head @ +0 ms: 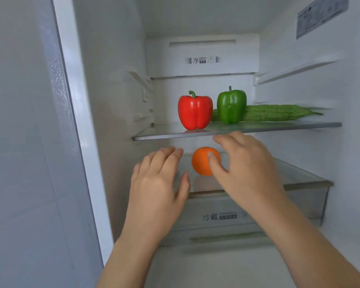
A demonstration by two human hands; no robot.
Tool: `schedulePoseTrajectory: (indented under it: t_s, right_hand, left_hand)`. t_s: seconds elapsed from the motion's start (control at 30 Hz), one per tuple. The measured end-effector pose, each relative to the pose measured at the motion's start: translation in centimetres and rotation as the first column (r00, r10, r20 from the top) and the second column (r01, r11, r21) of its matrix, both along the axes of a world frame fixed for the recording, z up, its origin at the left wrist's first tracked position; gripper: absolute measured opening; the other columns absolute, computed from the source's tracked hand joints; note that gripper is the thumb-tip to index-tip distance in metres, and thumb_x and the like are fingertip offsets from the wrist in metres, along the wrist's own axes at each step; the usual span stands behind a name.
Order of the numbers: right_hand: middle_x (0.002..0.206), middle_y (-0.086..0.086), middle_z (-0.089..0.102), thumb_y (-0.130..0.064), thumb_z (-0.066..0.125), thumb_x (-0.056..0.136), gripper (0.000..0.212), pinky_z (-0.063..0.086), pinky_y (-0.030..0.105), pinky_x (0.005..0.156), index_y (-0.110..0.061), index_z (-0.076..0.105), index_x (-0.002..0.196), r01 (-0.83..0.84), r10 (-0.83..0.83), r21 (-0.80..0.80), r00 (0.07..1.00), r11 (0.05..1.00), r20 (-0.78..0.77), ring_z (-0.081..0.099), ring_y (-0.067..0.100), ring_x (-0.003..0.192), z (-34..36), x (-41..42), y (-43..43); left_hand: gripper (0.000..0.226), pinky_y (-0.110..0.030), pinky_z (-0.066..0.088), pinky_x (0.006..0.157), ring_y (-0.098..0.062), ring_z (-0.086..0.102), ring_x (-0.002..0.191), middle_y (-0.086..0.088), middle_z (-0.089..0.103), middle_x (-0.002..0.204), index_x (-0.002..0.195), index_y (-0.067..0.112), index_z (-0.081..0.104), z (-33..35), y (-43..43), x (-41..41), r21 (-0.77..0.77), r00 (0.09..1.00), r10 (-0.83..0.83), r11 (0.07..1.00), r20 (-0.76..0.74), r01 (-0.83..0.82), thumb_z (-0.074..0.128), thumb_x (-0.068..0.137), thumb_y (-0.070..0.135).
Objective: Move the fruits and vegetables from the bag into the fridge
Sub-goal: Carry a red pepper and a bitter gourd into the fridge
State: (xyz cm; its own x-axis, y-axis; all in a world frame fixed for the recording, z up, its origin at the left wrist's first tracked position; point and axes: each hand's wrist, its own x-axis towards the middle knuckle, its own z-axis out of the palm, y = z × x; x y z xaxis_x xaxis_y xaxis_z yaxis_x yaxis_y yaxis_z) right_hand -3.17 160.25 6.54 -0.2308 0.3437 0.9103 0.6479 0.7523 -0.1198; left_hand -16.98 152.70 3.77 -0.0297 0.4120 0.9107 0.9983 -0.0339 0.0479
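An orange [202,163] sits on the lower glass shelf [299,175] of the open fridge, its reflection showing beneath it. My right hand [245,163] hovers over it with the thumb against its front and the fingers stretched out above it, apart from it. My left hand [158,181] is just left of the orange, fingers apart and holding nothing. On the upper glass shelf [164,135] a red bell pepper [194,112] and a green bell pepper [231,106] stand upright. A bitter gourd [279,113] lies behind them. No bag is in view.
A translucent drawer [216,217] with printed lettering sits under the lower shelf. The fridge's left wall and door frame [77,121] stand close to my left arm. A white vent panel [203,57] covers the back wall above the peppers, and a shelf rail [295,69] runs along the right wall.
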Motion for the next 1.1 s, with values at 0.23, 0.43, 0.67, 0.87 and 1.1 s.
schedulePoseTrajectory:
  t_s: [0.23, 0.43, 0.67, 0.87, 1.1]
  right_hand:
    - [0.085, 0.011, 0.065, -0.031, 0.041, 0.078, 0.039, 0.050, 0.045, 0.074, -0.006, 0.067, 0.093, 0.079, -0.067, -0.095, 0.990, 0.992, 0.127, 0.060, 0.034, 0.078, -5.5, 0.1, -3.8]
    - [0.090, 0.009, 0.067, -0.030, 0.043, 0.080, 0.038, 0.051, 0.041, 0.072, -0.006, 0.067, 0.097, -0.087, 0.103, -0.148, 0.989, 0.985, 0.104, 0.060, 0.033, 0.081, -8.6, 1.3, -6.2]
    - [0.091, 0.007, 0.068, -0.029, 0.045, 0.080, 0.032, 0.052, 0.039, 0.076, -0.010, 0.068, 0.092, -0.380, 0.407, -0.192, 0.905, 0.905, 0.124, 0.062, 0.028, 0.083, -13.5, 1.5, -10.7]
    - [0.098, 0.009, 0.070, -0.034, 0.039, 0.082, 0.041, 0.052, 0.050, 0.079, -0.009, 0.069, 0.096, -0.596, 0.645, -0.271, 0.751, 0.756, 0.146, 0.064, 0.030, 0.089, -14.6, 0.9, -15.0]
    - [0.101, 0.012, 0.069, -0.028, 0.059, 0.082, 0.030, 0.051, 0.053, 0.078, -0.007, 0.068, 0.100, -0.797, 0.855, -0.311, 0.497, 0.518, 0.150, 0.065, 0.032, 0.092, -16.3, -0.3, -23.6]
  left_hand:
    - [0.034, -0.036, 0.039, 0.085, -0.027, 0.058, 0.104, -0.007, 0.064, 0.113, 0.109, 0.007, 0.062, -4.9, -3.3, 1.0, -0.055, 0.995, -0.034, 0.998, -0.096, 0.028, 0.050, 0.079, 0.018]
    - [0.035, -0.035, 0.040, 0.083, -0.027, 0.056, 0.102, -0.009, 0.063, 0.115, 0.111, 0.005, 0.061, -7.5, -6.7, 3.2, -0.115, 0.996, 0.083, 0.990, -0.041, -0.087, 0.050, 0.080, 0.019]
    - [0.037, -0.039, 0.048, 0.082, -0.027, 0.056, 0.102, -0.010, 0.062, 0.117, 0.111, 0.006, 0.061, -11.5, -13.2, 6.3, -0.200, 0.920, 0.377, 0.915, 0.108, -0.351, 0.046, 0.082, 0.023]
    - [0.042, -0.043, 0.047, 0.084, -0.033, 0.058, 0.105, -0.013, 0.062, 0.118, 0.113, 0.005, 0.060, -13.0, -20.4, 8.5, -0.326, 0.711, 0.692, 0.705, 0.124, -0.630, 0.042, 0.083, 0.028]
    - [0.040, -0.042, 0.047, 0.085, -0.031, 0.057, 0.107, -0.011, 0.062, 0.118, 0.112, 0.007, 0.060, -13.5, -30.4, 12.1, -0.348, 0.450, 0.882, 0.469, 0.140, -0.811, 0.043, 0.082, 0.028]
